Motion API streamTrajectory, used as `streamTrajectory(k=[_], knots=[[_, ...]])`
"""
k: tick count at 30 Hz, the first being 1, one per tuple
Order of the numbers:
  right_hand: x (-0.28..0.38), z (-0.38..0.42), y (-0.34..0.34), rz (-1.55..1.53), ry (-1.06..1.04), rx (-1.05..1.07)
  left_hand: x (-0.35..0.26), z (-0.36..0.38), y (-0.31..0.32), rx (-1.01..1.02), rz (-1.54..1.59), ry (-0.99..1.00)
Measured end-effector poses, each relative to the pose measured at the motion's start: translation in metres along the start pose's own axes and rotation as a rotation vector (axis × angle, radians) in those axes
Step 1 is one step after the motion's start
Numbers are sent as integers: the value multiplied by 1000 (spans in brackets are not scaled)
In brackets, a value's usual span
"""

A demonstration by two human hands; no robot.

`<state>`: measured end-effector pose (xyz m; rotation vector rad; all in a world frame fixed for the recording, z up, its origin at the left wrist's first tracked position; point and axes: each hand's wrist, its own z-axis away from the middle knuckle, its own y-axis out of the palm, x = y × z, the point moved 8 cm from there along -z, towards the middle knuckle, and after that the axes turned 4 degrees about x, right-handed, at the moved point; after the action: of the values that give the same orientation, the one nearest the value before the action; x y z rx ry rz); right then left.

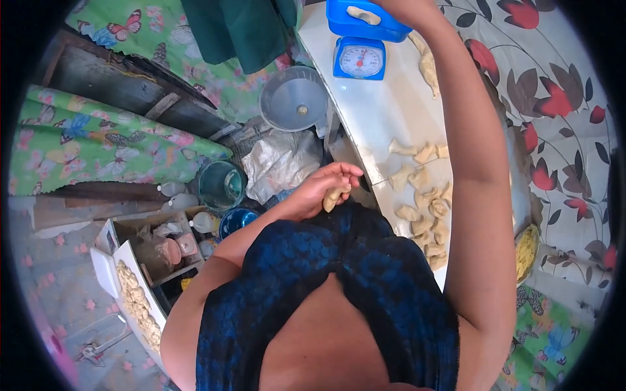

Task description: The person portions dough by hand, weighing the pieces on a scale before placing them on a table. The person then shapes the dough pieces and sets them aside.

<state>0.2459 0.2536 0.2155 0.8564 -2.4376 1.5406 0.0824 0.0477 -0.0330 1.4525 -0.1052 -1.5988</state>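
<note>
My left hand (332, 186) is in front of my chest, its fingers curled round a small piece of dough (332, 198). At the top edge my right hand (405, 8) reaches over a blue tray (339, 25), and its fingers are mostly cut off by the frame. In the tray lies one dough piece (363, 15). A blue scale (360, 60) with a round dial stands against the tray. Several twisted dough pieces (427, 195) are spread on the white table (372, 107), partly behind my right arm. A longer dough strip (428, 72) lies beside the scale.
Left of the table are a grey basin (293, 104), a crumpled plastic sack (283, 163) and a green bucket (222, 185). A tray of shaped dough (135, 303) is at the lower left. A bowl of yellow food (525, 255) sits right of my arm.
</note>
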Motion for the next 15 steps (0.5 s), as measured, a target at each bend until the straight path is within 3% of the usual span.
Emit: streamTrajectory(k=[2, 4, 6, 8, 11, 15], knots=[[26, 29, -7, -190, 138, 118, -4, 0, 2, 52, 20, 72], [40, 72, 19, -404, -56, 289, -9, 2, 4, 36, 60, 114], [75, 130, 39, -379, -192, 455, -15, 3, 5, 37, 80, 191], [95, 182, 70, -488, -172, 685, -18, 4, 9, 30, 132, 217], [99, 227, 100, -483, -157, 604, -20, 6, 15, -31, 150, 214], [80, 252, 101, -547, 66, 549, -13, 2, 23, 4, 88, 185]])
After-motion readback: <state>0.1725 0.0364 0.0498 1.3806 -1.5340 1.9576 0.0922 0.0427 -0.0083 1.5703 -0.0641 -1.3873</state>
